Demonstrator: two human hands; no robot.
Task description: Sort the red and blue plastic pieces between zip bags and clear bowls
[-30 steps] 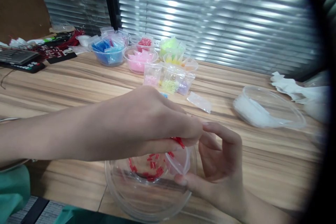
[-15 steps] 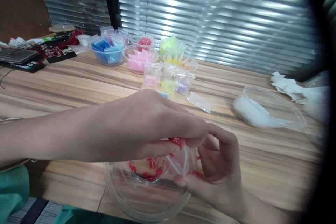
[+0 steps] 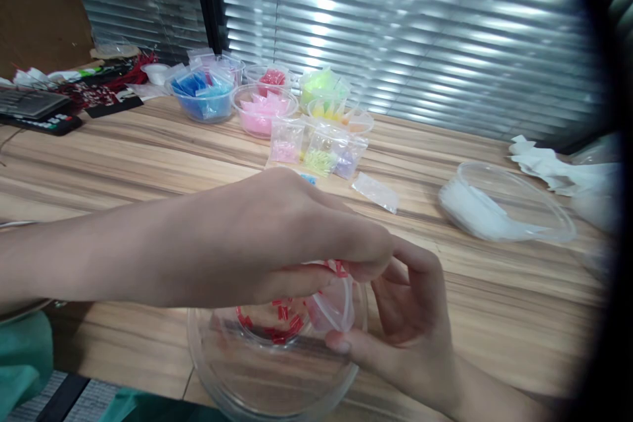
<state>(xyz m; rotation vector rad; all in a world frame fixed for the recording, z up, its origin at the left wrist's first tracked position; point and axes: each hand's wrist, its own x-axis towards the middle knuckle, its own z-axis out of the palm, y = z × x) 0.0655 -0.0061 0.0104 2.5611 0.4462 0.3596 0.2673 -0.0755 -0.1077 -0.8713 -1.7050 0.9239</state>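
My left hand (image 3: 316, 237) reaches in from the left, palm down, its fingers bent and closed around some small red tube-like pieces (image 3: 341, 269). Those pieces show below its fingers, at the mouth of a small clear zip bag (image 3: 332, 310). My right hand (image 3: 410, 316) holds this bag between thumb and fingers, with the mouth spread. Beneath both hands stands a round clear plastic bowl (image 3: 222, 376). More red pieces (image 3: 283, 312) lie in a ring in the bowl. Part of the bowl is hidden by my left hand and forearm.
Filled small bags (image 3: 321, 151) stand beyond my hands, beside a flat clear bag (image 3: 376, 192). Behind are bowls of blue (image 3: 202, 95), pink (image 3: 264, 112) and other coloured packets. A clear tub of empty bags (image 3: 475, 211) sits at right; a remote control (image 3: 54, 124) at far left.
Fewer red pieces show under my left fingers. The bowl has shifted slightly left, and red pieces seen beside my right thumb no longer show. Both hands keep nearly the same pose.
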